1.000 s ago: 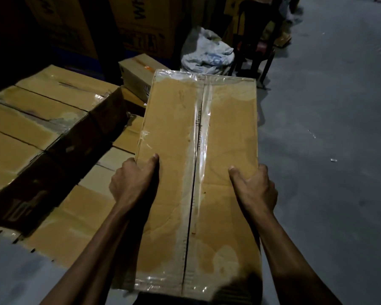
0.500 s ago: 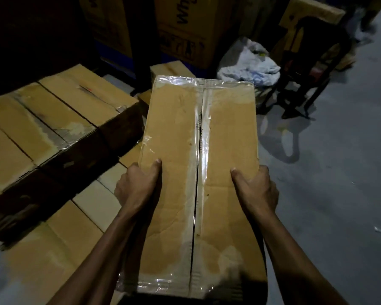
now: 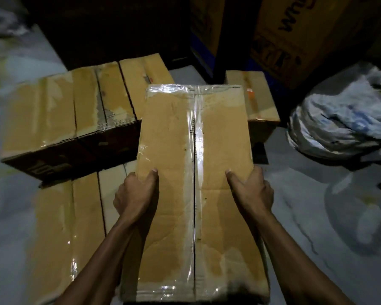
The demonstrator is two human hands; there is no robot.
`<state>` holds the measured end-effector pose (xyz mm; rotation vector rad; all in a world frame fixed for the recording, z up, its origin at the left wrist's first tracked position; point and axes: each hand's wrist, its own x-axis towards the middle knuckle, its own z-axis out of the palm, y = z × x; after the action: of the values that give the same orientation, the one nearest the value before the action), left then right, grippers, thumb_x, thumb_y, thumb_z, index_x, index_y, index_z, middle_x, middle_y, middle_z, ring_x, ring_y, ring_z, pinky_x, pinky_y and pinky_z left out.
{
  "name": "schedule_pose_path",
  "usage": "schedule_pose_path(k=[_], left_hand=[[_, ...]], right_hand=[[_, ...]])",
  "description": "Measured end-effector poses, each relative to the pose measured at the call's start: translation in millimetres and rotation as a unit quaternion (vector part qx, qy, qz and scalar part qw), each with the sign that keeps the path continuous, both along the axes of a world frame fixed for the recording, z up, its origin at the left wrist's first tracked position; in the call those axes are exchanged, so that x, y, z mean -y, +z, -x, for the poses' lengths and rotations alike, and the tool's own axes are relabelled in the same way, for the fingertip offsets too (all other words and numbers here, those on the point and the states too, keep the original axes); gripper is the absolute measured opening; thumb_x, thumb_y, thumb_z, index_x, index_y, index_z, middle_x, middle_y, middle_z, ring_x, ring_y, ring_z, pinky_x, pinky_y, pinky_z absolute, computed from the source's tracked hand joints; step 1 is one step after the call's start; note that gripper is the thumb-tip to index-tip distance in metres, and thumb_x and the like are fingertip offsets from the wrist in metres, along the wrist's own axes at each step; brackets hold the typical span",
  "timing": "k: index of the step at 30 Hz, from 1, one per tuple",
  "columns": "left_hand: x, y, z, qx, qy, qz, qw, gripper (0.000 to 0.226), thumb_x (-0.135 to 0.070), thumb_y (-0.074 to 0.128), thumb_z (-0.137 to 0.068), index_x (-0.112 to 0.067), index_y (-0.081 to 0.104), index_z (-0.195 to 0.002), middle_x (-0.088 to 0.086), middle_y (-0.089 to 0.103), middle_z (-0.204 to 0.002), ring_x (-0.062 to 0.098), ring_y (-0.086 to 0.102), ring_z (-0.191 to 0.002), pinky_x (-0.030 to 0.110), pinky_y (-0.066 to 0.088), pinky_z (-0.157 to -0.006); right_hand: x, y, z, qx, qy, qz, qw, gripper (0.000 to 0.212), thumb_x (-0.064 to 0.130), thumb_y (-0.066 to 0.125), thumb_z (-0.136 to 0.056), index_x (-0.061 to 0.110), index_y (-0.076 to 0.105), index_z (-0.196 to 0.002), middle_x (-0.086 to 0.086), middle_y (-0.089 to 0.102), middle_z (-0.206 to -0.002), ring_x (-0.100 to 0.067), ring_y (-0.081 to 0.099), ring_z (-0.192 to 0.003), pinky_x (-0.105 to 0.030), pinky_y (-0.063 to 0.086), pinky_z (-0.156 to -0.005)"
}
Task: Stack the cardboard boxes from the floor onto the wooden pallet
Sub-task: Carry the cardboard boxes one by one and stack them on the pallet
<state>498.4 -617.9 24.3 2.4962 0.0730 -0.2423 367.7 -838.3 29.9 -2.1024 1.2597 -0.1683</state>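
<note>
At nine o'clock, a raised row of taped cardboard boxes [image 3: 70,111] sits on a lower layer of boxes [image 3: 75,216] that runs toward seven o'clock. No pallet can be made out under them in the dim light. At the centre, a long carton [image 3: 174,194] sealed with clear tape along its middle seam is held off the floor, lengthwise from six toward twelve o'clock. The left hand [image 3: 136,194] grips its left edge, thumb laid on the top face, fingers curled out of sight beneath. The right hand [image 3: 251,192] grips the right edge the same way. Behind the carton at one o'clock is a smaller box [image 3: 260,102]. At three o'clock a crumpled pale bag [image 3: 339,119] lies on the grey floor [image 3: 317,216].
</note>
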Motion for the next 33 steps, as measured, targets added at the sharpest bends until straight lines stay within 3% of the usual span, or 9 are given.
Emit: schedule_pose_path(k=[5,13,19,25,33], left_hand=[[23,-2,13,-0.01,0.063,0.01,0.998,0.054,-0.063,0.048,-0.093,-0.012,0.06,-0.104,0.01,0.064,-0.095,0.033,0.062,-0.086,0.044,0.054,-0.08],[23,-17,17,-0.06,0.149,-0.022,0.987,0.049,-0.06,0.05,-0.094,-0.013,0.058,-0.1,0.007,0.063,-0.093,0.029,0.058,-0.083,0.037,0.047,-0.076],[1,-44,21,-0.104,0.143,0.013,0.984,0.051,-0.059,0.054,-0.092,-0.012,0.056,-0.111,0.01,0.064,-0.101,0.032,0.062,-0.093,0.044,0.053,-0.088],[-1,-67,20,-0.14,0.138,0.017,0.98,0.059,-0.06,0.056,-0.091,-0.009,0.054,-0.122,0.011,0.064,-0.11,0.033,0.062,-0.1,0.039,0.051,-0.085],[30,-104,6,-0.158,0.156,0.029,0.975,0.055,-0.054,0.058,-0.093,-0.008,0.053,-0.124,0.004,0.06,-0.102,0.026,0.057,-0.092,0.036,0.049,-0.084]], right_hand=[[49,-13,-28,-0.016,0.093,-0.013,0.995,0.064,0.066,0.055,-0.087,0.017,0.043,-0.126,-0.009,0.057,-0.118,-0.029,0.057,-0.103,-0.035,0.042,-0.077],[48,-35,-56,-0.043,0.147,-0.038,0.987,0.069,0.069,0.054,-0.084,0.018,0.044,-0.129,-0.01,0.059,-0.119,-0.033,0.058,-0.106,-0.043,0.049,-0.087],[28,-55,-61,-0.064,0.155,-0.029,0.985,0.064,0.068,0.054,-0.083,0.02,0.045,-0.124,-0.008,0.06,-0.114,-0.032,0.058,-0.102,-0.044,0.049,-0.086],[30,-75,-57,-0.078,0.155,-0.06,0.983,0.063,0.062,0.059,-0.087,0.017,0.042,-0.127,-0.012,0.058,-0.117,-0.034,0.057,-0.105,-0.048,0.05,-0.088],[62,-117,-77,-0.099,0.173,-0.071,0.977,0.067,0.061,0.059,-0.088,0.015,0.041,-0.132,-0.015,0.057,-0.123,-0.037,0.056,-0.111,-0.043,0.044,-0.088]])
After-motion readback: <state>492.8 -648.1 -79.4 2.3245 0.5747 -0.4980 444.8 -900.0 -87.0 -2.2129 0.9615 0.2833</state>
